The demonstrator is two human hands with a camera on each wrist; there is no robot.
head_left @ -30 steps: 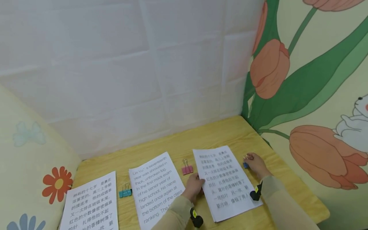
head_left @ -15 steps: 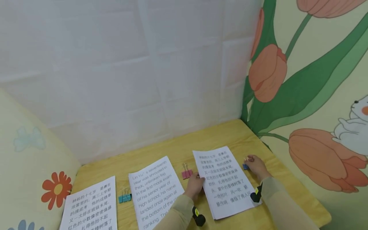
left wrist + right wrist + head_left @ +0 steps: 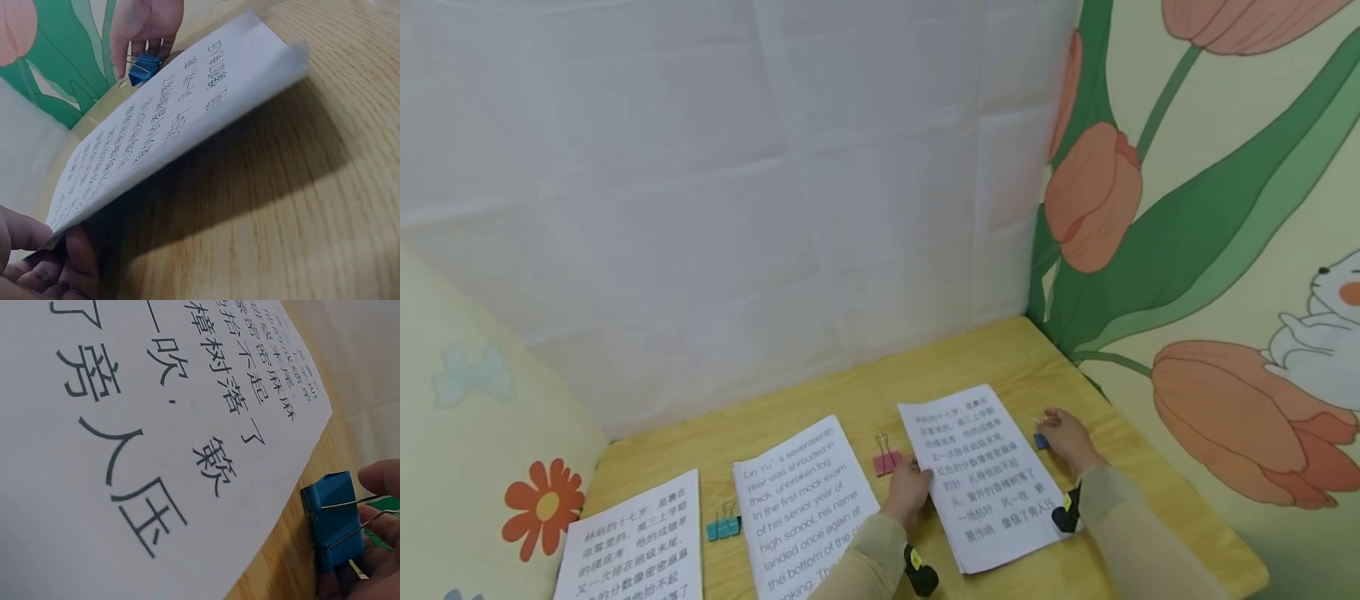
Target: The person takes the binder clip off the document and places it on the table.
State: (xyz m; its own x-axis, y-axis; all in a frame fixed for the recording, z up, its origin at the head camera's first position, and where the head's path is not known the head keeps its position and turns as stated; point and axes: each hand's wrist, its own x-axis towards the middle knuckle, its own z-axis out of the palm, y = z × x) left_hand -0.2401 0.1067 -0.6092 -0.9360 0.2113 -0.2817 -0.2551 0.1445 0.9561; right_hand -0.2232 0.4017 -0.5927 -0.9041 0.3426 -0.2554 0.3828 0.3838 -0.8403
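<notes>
My left hand (image 3: 908,490) pinches the left edge of the right-hand stack of printed paper (image 3: 981,475). In the left wrist view, the thumb lies over the sheets and the curled fingers lie under them; the stack (image 3: 156,125) is tilted up, with a shadow below its near edge. Just beyond the opposite edge, my right hand (image 3: 1070,437) holds a blue binder clip (image 3: 1040,441) by its wire handles. Seen from the right wrist, the clip (image 3: 337,519) is close beside the paper, apart from it, and its handles point toward the thumb (image 3: 382,477).
A pink binder clip (image 3: 887,462) lies left of the held stack. Further left are a stack with English text (image 3: 805,508), a teal binder clip (image 3: 723,529) and another stack with Chinese text (image 3: 632,542). Walls surround the back and sides of the wooden table (image 3: 955,354).
Both hands keep their holds on the paper and the blue binder clip. The whole scene has slid slightly downward in the head view.
</notes>
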